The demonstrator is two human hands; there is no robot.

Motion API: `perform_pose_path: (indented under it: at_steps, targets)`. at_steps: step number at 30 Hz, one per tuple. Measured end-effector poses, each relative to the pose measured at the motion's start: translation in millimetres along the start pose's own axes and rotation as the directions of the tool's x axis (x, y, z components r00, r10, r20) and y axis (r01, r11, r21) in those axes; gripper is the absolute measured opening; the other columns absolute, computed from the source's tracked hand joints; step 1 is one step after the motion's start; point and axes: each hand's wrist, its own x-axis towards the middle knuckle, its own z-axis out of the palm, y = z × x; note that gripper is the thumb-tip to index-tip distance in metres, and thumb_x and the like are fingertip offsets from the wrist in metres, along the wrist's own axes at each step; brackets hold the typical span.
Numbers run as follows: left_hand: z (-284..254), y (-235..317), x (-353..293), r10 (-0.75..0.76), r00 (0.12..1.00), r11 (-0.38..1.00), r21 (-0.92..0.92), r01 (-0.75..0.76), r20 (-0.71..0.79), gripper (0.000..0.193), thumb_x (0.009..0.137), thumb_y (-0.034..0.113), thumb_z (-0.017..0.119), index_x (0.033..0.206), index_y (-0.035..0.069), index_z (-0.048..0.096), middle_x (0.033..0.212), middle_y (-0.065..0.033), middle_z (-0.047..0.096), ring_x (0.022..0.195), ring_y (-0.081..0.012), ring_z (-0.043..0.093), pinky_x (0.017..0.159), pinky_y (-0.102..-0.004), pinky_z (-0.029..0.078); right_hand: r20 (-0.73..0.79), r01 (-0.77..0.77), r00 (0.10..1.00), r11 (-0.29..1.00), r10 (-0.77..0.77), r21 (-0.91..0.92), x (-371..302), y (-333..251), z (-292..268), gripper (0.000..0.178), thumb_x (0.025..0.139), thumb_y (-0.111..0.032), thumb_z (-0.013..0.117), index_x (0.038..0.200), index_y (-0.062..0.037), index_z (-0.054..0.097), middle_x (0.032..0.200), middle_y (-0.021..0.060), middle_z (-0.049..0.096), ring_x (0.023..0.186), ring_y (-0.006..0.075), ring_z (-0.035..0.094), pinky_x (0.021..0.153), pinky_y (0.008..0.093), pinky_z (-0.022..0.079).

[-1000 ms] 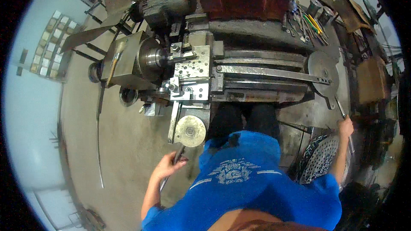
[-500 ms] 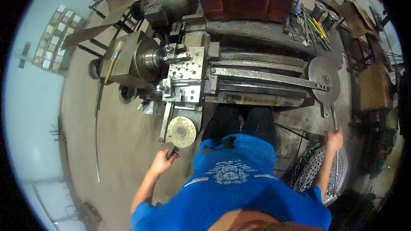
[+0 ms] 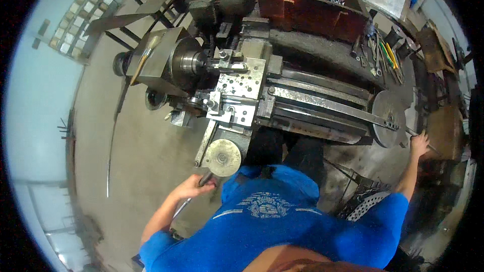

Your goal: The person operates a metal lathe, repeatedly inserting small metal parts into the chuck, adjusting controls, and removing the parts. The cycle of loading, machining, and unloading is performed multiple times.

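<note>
A metal lathe stretches across the view, with a flat tool carriage (image 3: 243, 84) bolted with blocks in its middle. At the lower left, my left hand (image 3: 191, 188) is closed round a lever (image 3: 205, 177) that sticks out from a small round disc (image 3: 223, 157). My right hand (image 3: 419, 145) grips a long lever (image 3: 412, 132) on the large grey disc (image 3: 385, 126) at the right end. A flat link bar (image 3: 327, 103) joins that disc to the carriage. The chuck (image 3: 190, 64) sits at the carriage's left. What lies between them is too small to tell.
Behind the lathe stands a dark red bin (image 3: 312, 15) holding small metal parts. Wrenches and other hand tools (image 3: 378, 53) lie at the far right. A dark motor (image 3: 222, 0) sits at the back left. A brush (image 3: 146, 58) rests on the headstock (image 3: 156, 60). A perforated basket (image 3: 370, 205) stands beside me.
My right hand has swung the long lever up and outward, turning the large disc. The left hand keeps its grip on the small disc's lever. The whole view has tilted slightly.
</note>
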Motion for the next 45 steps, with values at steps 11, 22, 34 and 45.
perform_pose_path:
  at_steps: [11, 22, 34, 45]
  targets:
    - [-220.5, -142.9, 125.6, 0.255, 0.685, 0.634, 0.653, 0.415, -0.683, 0.055, 0.076, 0.046, 0.059, 0.106, 0.0, 0.054, 0.086, -0.0199, 0.061, 0.078, -0.0313, 0.061, 0.067, -0.0423, 0.048, -0.255, 0.273, 0.956, 0.75, -0.144, 0.602, -153.9, 2.1, 27.2, 0.068, 0.056, -0.014, 0.065, 0.12, -0.0007, 0.046, 0.122, 0.0207, 0.047, 0.114, 0.0356, 0.042, 0.097, 0.0409, 0.034]
    - [-173.7, -161.9, 251.3, -0.091, 0.231, 0.93, 0.0, 0.366, -0.969, 0.041, 0.079, 0.037, 0.054, 0.083, -0.004, 0.061, 0.08, -0.0266, 0.06, 0.077, -0.0389, 0.06, 0.069, -0.0456, 0.048, -0.006, 0.17, 0.968, 0.644, -0.249, 0.745, -199.6, -18.5, -80.0, 0.038, 0.057, -0.015, 0.062, 0.093, -0.0023, 0.064, 0.093, 0.0196, 0.062, 0.088, 0.033, 0.059, 0.08, 0.0371, 0.045]
    - [-228.4, -122.1, 139.0, 0.03, 0.787, 0.779, 0.508, 0.367, -0.616, 0.043, 0.076, 0.036, 0.059, 0.106, 0.007, 0.056, 0.094, -0.0171, 0.062, 0.091, -0.0331, 0.058, 0.078, -0.0436, 0.045, -0.597, 0.67, 0.567, -0.104, -0.567, 0.735, -184.1, -209.4, -339.2, 0.042, 0.06, -0.014, 0.064, 0.1, -0.0045, 0.063, 0.094, 0.0148, 0.063, 0.085, 0.0241, 0.061, 0.079, 0.0315, 0.046]
    - [-283.4, -170.2, -96.3, -0.138, 0.173, 0.784, -0.001, 0.621, -0.975, 0.055, 0.088, 0.05, 0.04, 0.102, 0.001, 0.061, 0.091, -0.0149, 0.063, 0.084, -0.0291, 0.062, 0.072, -0.0407, 0.047, -0.428, 0.896, -0.073, -0.248, -0.901, 0.369, -325.5, -407.7, -474.6, 0.025, 0.055, -0.018, 0.06, 0.075, -0.0041, 0.066, 0.078, 0.0154, 0.064, 0.077, 0.0298, 0.063, 0.067, 0.0379, 0.05]
